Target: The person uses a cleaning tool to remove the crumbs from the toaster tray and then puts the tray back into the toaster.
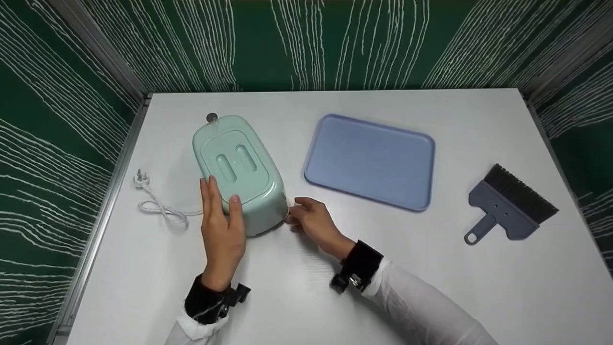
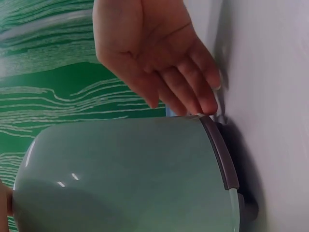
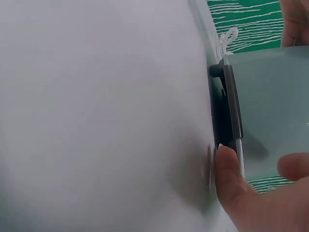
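Observation:
A mint-green toaster (image 1: 244,177) with a lid that has two oval recesses sits at an angle, left of the table's middle. My left hand (image 1: 222,237) rests along its left side with straight fingers, the thumb on its near end. My right hand (image 1: 313,223) is at the near right corner, fingers loosely bent, fingertips touching the lower edge. In the left wrist view, a dark strip (image 2: 222,154) runs along the base beside those fingertips. The right wrist view shows one right fingertip (image 3: 226,157) low at the base, close to the table.
A white cord with a plug (image 1: 142,179) lies left of the toaster. To the right is a blue-grey tray (image 1: 371,163), and farther right a grey hand brush (image 1: 510,206) with dark bristles. Green, white-streaked panels (image 1: 263,45) stand behind and beside the white table (image 1: 297,302).

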Demonstrator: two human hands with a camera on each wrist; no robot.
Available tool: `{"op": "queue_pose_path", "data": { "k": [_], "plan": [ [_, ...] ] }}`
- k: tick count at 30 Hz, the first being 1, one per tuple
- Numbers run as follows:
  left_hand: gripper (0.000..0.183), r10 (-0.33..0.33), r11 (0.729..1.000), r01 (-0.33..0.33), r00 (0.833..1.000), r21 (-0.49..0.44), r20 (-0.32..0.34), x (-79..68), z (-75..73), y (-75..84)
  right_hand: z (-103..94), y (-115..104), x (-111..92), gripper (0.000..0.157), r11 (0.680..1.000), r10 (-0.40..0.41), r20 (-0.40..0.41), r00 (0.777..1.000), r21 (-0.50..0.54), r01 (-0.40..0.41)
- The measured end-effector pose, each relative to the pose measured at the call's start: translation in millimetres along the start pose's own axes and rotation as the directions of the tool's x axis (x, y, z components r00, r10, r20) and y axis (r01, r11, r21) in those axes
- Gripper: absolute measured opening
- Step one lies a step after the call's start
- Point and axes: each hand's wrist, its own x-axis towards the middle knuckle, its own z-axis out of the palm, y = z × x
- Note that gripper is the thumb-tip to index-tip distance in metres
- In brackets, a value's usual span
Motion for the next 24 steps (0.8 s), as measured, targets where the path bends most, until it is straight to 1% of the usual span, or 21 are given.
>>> {"op": "queue_pose_path", "data": {
  "k": [2,4,8,12,17,20,24],
  "plan": [
    [0.066,-0.002,1.000,0.002,1.000,0.000,0.000,0.0,0.5,0.3,2.4,1.9,-0.4,0.052,0.999,0.028,-0.009,1.000,0.045,-0.028],
    [0.066,-0.002,1.000,0.002,1.000,0.002,-0.004,-0.1,1.0,0.1,4.4,2.9,-1.4,0.050,0.996,0.050,-0.008,0.999,0.069,-0.050],
    [0.066,0.008,1.000,-0.008,1.000,0.005,-0.015,0.1,1.8,0.0,9.2,4.8,-4.4,0.035,0.995,0.070,0.008,0.998,0.067,-0.070],
    [0.065,0.016,1.000,-0.016,1.000,0.007,-0.020,-0.2,1.5,0.5,17.3,8.3,-8.2,0.021,0.989,0.101,0.029,0.994,0.110,-0.103],
    [0.065,0.020,1.000,-0.019,1.000,0.015,-0.024,-0.6,1.2,1.3,26.6,15.6,-12.3,0.013,0.964,0.151,0.032,0.988,0.217,-0.155],
    [0.065,0.024,1.000,-0.023,0.999,0.018,-0.028,-0.7,1.2,1.4,30.8,20.4,-12.9,0.010,0.947,0.177,0.063,0.982,0.262,-0.188],
    [0.065,0.024,1.000,-0.023,0.999,0.020,-0.024,-0.4,1.2,1.4,35.2,24.8,-12.3,0.007,0.929,0.188,0.102,0.977,0.303,-0.210]
  ]
}}
